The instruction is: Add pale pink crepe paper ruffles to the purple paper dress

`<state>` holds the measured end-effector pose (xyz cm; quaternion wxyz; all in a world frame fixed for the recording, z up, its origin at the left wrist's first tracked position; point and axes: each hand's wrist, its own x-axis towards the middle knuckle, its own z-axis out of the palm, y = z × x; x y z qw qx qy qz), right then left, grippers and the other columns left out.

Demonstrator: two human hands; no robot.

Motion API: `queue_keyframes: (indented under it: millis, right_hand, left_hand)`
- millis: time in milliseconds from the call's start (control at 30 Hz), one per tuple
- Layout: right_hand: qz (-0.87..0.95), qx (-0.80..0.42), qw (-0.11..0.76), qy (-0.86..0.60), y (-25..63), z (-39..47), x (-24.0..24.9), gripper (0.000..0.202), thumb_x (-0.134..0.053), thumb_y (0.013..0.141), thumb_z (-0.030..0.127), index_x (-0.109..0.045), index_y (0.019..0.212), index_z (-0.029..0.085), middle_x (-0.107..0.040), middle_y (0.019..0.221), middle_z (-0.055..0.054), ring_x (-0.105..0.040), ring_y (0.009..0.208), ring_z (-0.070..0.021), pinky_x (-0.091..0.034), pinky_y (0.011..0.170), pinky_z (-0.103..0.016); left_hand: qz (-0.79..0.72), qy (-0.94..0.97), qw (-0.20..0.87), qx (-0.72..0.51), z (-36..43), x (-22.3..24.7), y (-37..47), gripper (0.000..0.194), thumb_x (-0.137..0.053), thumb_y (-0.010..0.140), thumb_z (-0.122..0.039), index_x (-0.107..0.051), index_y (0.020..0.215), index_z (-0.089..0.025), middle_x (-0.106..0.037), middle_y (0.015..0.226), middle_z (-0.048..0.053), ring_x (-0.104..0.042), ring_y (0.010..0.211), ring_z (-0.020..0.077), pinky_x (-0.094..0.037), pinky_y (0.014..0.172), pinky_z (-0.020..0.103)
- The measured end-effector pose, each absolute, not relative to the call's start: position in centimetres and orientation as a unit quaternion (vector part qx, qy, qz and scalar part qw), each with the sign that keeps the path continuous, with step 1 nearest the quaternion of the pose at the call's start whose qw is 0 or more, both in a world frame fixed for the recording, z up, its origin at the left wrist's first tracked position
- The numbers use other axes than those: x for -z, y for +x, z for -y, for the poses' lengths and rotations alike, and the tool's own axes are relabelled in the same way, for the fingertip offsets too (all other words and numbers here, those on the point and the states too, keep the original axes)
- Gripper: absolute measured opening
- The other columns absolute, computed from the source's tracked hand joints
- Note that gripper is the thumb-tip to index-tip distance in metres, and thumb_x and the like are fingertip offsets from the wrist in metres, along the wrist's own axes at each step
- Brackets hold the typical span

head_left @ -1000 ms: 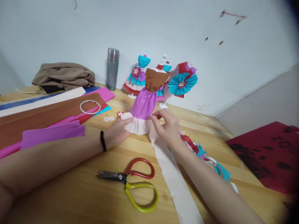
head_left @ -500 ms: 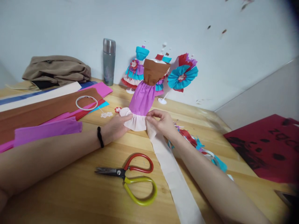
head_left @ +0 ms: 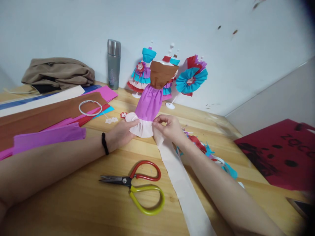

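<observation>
A small paper dress point(head_left: 151, 101) with a brown top, purple skirt and pale pink ruffle lies tilted on the wooden table point(head_left: 81, 203). My left hand point(head_left: 121, 133) presses the ruffle's left side with its fingers. My right hand point(head_left: 169, 127) pinches the ruffle's right edge, where a long pale pink crepe strip point(head_left: 183, 190) runs from the dress toward me. Both hands touch the same ruffle, a few centimetres apart.
Scissors point(head_left: 137, 188) with red and yellow handles lie near me. Crepe paper sheets point(head_left: 49, 121) and a white tape ring point(head_left: 90, 108) are at left. A steel flask point(head_left: 113, 64), finished paper dresses point(head_left: 144, 73), a paper fan point(head_left: 190, 80) and folded brown cloth point(head_left: 57, 72) stand by the wall. Paper scraps point(head_left: 209, 154) lie at right.
My right hand has moved left along the ruffle toward my left hand, gathering the pink strip. The view shifted slightly; the dress stays in place.
</observation>
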<state>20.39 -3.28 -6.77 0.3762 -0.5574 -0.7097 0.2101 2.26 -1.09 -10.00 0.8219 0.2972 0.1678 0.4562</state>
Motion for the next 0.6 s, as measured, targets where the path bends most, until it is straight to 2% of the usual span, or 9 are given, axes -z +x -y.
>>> queue_keyframes:
  millis: [133,367,433,600]
  right_hand:
    - [0.713,-0.221,0.358,-0.562,21.0,3.1,6.7,0.014,-0.059,0.073,0.028,-0.064,0.065,0.019,-0.068,0.065,-0.003,-0.06,0.062,-0.0167,-0.046,0.063,-0.03]
    - [0.719,-0.255,0.314,-0.566,22.2,3.2,6.3,0.022,-0.061,0.075,0.038,-0.066,0.07,0.018,-0.065,0.063,-0.004,-0.056,0.056,-0.0173,-0.044,0.054,-0.03]
    - [0.718,-0.245,0.321,-0.567,22.3,3.1,6.3,0.019,-0.061,0.075,0.036,-0.067,0.072,0.018,-0.068,0.067,-0.005,-0.06,0.06,-0.0196,-0.047,0.057,-0.032]
    - [0.707,-0.147,0.391,-0.571,21.9,3.5,5.5,0.016,-0.059,0.077,0.031,-0.068,0.083,0.02,-0.074,0.09,-0.009,-0.068,0.084,-0.0247,-0.051,0.08,-0.04]
  left_hand:
    - [-0.173,0.31,0.822,-0.445,1.1,10.0,2.2,0.02,-0.063,0.084,-0.009,-0.065,0.102,-0.016,-0.075,0.099,0.009,-0.066,0.11,0.0258,-0.047,0.103,0.042]
    - [-0.156,0.33,0.826,-0.429,0.6,10.5,2.2,0.023,-0.068,0.081,-0.015,-0.067,0.104,-0.016,-0.075,0.1,0.01,-0.067,0.111,0.0269,-0.049,0.1,0.04]
    - [-0.147,0.336,0.824,-0.432,0.5,10.7,2.2,0.022,-0.068,0.081,-0.017,-0.068,0.102,-0.017,-0.075,0.098,0.009,-0.067,0.11,0.0267,-0.05,0.099,0.039]
    - [-0.153,0.34,0.821,-0.433,0.7,10.6,2.0,0.018,-0.064,0.082,-0.014,-0.068,0.1,-0.015,-0.075,0.099,0.01,-0.067,0.11,0.0258,-0.048,0.101,0.04]
